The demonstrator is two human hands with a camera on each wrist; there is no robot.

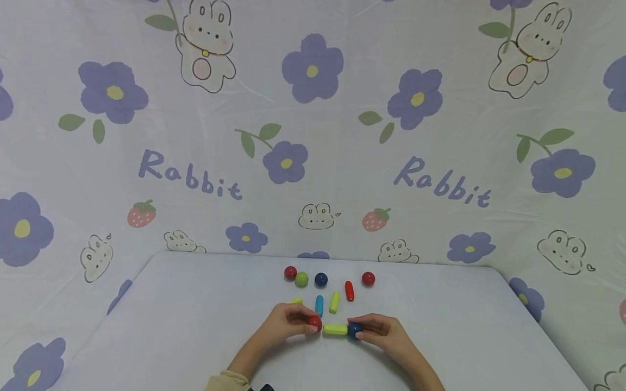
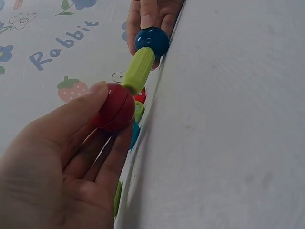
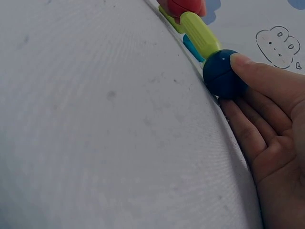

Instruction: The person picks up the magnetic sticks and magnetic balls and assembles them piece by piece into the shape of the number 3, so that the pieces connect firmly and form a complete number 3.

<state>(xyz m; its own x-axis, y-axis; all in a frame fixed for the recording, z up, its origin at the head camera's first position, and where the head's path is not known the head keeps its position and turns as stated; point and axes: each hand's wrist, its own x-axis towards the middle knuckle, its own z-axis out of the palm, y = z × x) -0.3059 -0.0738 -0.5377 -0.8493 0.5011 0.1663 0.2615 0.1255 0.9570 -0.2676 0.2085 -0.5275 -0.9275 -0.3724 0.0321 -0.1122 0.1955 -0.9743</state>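
Between thumb and fingers my left hand (image 1: 287,325) (image 2: 62,157) pinches a red ball (image 1: 315,324) (image 2: 116,108). My right hand (image 1: 386,334) (image 3: 274,109) pinches a dark blue ball (image 1: 354,330) (image 3: 223,75). A yellow-green stick (image 1: 335,329) (image 2: 139,70) (image 3: 200,34) lies between the two balls, its right end against the blue ball. In the head view its left end is right beside the red ball; whether they touch, I cannot tell.
Beyond the hands on the white table (image 1: 195,304) are a blue stick (image 1: 319,305), a yellow-green stick (image 1: 334,302), a red stick (image 1: 349,291), and another yellow-green piece (image 1: 296,300). Farther back sit red (image 1: 290,272), green (image 1: 301,279), dark blue (image 1: 320,279) and red (image 1: 368,278) balls.
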